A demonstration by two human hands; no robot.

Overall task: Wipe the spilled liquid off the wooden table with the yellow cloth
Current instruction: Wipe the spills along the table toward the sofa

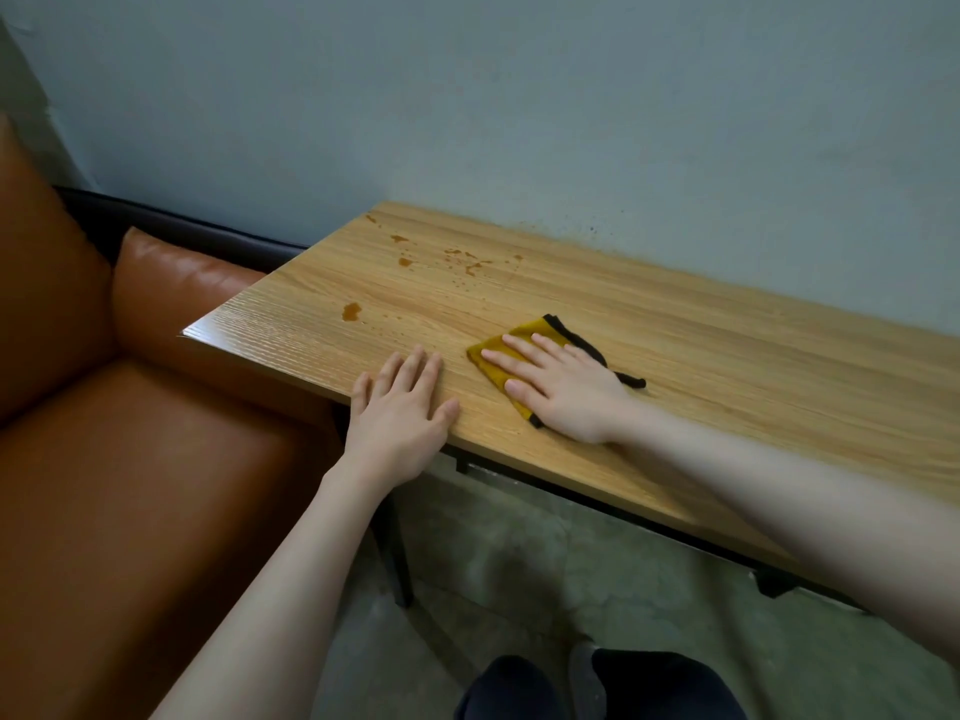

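A folded yellow cloth (524,339) with a black edge lies on the wooden table (727,366) near its front edge. My right hand (558,389) presses flat on the cloth, fingers straight and pointing left. My left hand (400,407) rests flat on the table's front edge, left of the cloth, holding nothing. Brown spilled liquid shows as a small puddle (351,311) near the table's left end and as scattered drops and splashes (465,261) farther back toward the wall.
An orange leather sofa (130,459) stands against the table's left end. A grey wall (519,96) runs along the table's back edge. Below the table are black metal legs (397,553), a concrete floor and my dark-trousered knees (597,683).
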